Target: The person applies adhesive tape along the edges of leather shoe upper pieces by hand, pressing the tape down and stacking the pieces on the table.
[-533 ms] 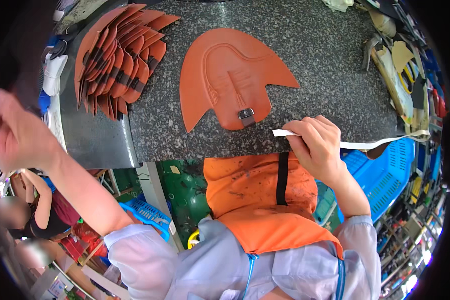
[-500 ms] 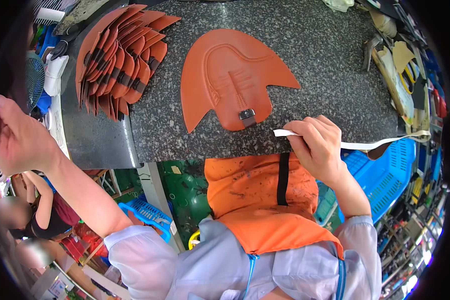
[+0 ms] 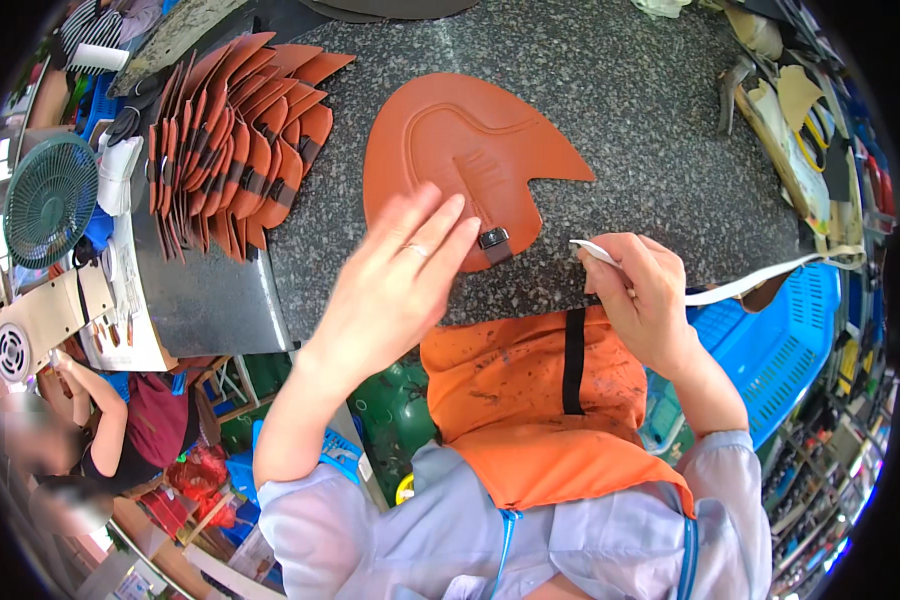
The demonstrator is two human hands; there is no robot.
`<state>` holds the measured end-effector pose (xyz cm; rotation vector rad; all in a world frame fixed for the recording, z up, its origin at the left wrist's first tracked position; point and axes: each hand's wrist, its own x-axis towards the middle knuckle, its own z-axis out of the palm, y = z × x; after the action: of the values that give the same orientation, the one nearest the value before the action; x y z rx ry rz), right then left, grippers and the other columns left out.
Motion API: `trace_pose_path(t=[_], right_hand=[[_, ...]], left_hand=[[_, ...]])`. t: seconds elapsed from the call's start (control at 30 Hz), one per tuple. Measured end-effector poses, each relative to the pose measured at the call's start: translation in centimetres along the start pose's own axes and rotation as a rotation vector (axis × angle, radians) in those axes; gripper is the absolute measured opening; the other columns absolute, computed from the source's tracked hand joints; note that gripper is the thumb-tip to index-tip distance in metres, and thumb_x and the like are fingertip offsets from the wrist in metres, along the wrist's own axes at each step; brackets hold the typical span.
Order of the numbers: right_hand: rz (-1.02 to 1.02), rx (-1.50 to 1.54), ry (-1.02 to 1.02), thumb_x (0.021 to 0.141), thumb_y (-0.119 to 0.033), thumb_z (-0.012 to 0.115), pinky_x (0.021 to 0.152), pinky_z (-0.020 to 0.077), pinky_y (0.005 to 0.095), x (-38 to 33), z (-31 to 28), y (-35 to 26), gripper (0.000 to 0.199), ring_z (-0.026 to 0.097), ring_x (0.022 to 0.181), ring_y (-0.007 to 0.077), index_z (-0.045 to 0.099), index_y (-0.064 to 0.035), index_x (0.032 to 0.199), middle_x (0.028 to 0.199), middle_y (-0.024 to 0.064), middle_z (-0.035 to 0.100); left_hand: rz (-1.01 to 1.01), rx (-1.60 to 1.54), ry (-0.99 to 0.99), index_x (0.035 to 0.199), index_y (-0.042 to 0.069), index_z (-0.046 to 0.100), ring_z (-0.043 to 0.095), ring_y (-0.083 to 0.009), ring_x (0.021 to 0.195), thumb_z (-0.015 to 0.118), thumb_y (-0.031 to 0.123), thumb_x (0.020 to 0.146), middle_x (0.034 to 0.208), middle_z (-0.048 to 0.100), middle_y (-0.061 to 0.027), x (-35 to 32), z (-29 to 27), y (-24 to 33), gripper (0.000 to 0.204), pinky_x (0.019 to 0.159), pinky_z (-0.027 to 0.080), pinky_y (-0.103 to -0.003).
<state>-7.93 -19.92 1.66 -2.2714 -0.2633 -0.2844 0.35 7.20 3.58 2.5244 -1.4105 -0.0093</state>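
A brown leather shoe upper (image 3: 490, 130) lies flat on the speckled dark stone worktop, with stitched curved lines and a small dark buckle (image 3: 493, 238) on a strap at its near end. My left hand (image 3: 395, 265) is spread over its near left part, fingers stretched out and a ring on one; whether it touches the leather I cannot tell. Near the worktop's front edge, my right hand (image 3: 638, 290) pinches a narrow white tape (image 3: 750, 289). The tape's short free end pokes out past my thumb, and the rest trails off to the right.
A fanned stack of similar brown uppers (image 3: 235, 150) occupies the left of the worktop. Beyond it is a green fan (image 3: 52, 200). Scissors (image 3: 818, 140) lie at the far right, a blue basket (image 3: 785, 340) below. People (image 3: 110, 430) sit at the lower left.
My left hand has swung in from the far left to over the upper. My right hand has shifted only slightly, still pinching the tape, whose free end now points more upward.
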Motion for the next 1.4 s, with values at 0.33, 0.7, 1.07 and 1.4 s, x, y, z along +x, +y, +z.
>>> trace_pose_path(t=[0.33,0.7,1.07,1.4], right_hand=[[0.428,0.324,0.157,0.093,-0.004,0.067,0.067,0.0479,0.0273,1.6,-0.6,-0.9,0.010,0.060,0.074,0.0120,0.060,-0.0036,0.101,0.084,0.0066,0.066],[0.086,0.329,0.024,0.083,-0.007,0.078,0.068,0.0552,0.0300,3.3,-3.8,-0.7,0.026,0.071,0.077,0.0201,0.068,-0.0019,0.107,0.089,0.0085,0.072],[-0.225,0.189,0.102,0.073,-0.002,0.081,0.053,0.0507,0.0290,4.1,-3.7,-1.5,0.023,0.069,0.067,0.0202,0.069,-0.0037,0.092,0.082,0.0088,0.070],[0.258,0.617,-0.109,0.083,-0.002,0.077,0.067,0.0518,0.0264,3.2,-3.9,-1.7,0.017,0.067,0.078,0.0111,0.069,-0.0020,0.098,0.084,0.0045,0.069]], left_hand=[[-0.057,-0.363,0.347,0.121,0.002,0.067,0.069,-0.0293,0.087,0.085,0.011,0.073,0.101,0.070,-0.0101,5.0,4.0,6.9,0.052,0.078,0.057,-0.038],[-0.513,-1.539,0.169,0.115,0.000,0.066,0.066,-0.0089,0.095,0.075,0.001,0.091,0.104,0.072,-0.0048,6.3,-0.1,5.5,0.026,0.083,0.054,-0.025],[-0.515,-1.633,0.468,0.109,-0.005,0.069,0.067,-0.0096,0.090,0.073,-0.001,0.092,0.099,0.074,-0.0077,4.7,0.4,7.5,0.018,0.080,0.054,-0.023],[-0.528,-1.373,0.422,0.111,-0.004,0.069,0.066,-0.0083,0.086,0.069,0.002,0.096,0.094,0.073,-0.0066,4.7,0.4,7.8,0.016,0.076,0.053,-0.022]])
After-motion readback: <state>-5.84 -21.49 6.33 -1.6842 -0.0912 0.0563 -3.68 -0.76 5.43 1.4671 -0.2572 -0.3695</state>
